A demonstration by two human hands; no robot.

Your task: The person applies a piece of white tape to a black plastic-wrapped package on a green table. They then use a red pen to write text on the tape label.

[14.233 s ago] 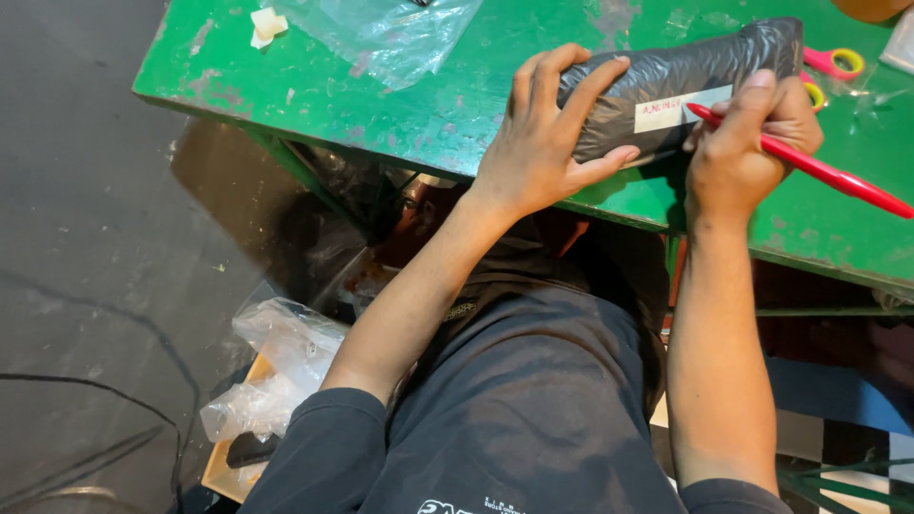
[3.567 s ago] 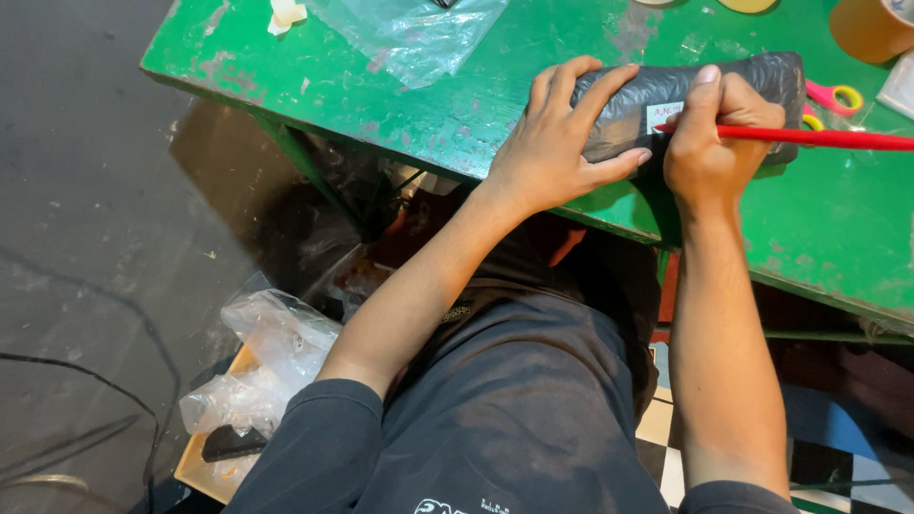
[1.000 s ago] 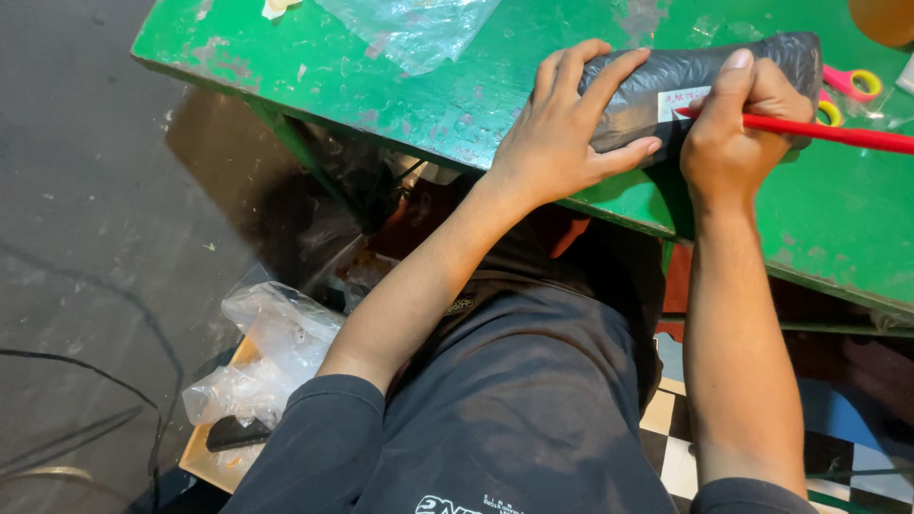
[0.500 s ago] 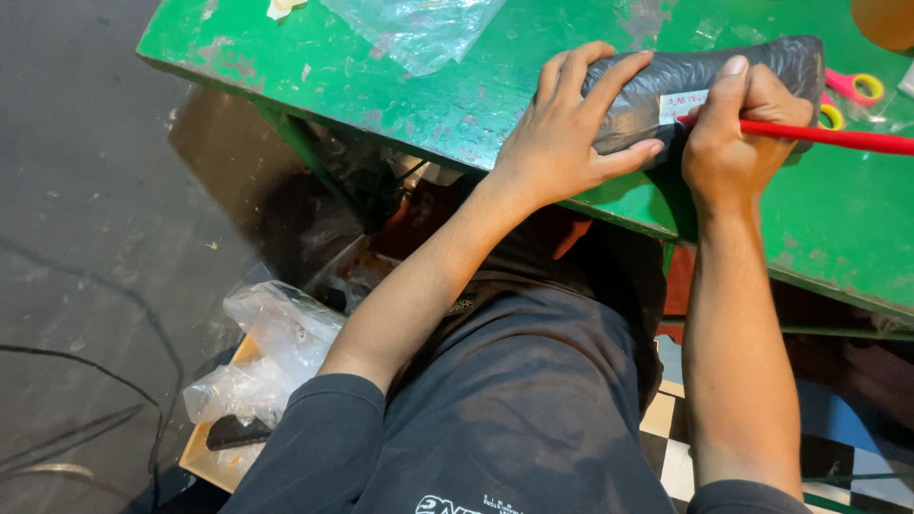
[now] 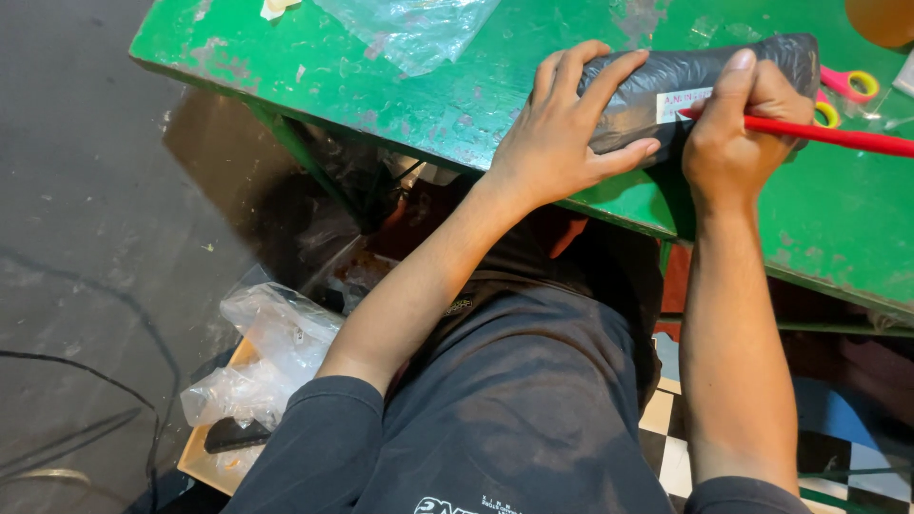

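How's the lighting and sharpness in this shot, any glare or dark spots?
Head view: even light, hands and green table sharp; soft glare on the black package under the left hand and on the clear bag; deep shadow beneath the table.

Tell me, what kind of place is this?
Probably a small packing workshop: a worn green table, a black wrapped parcel with a label, scissors, and clear plastic bags on the floor.
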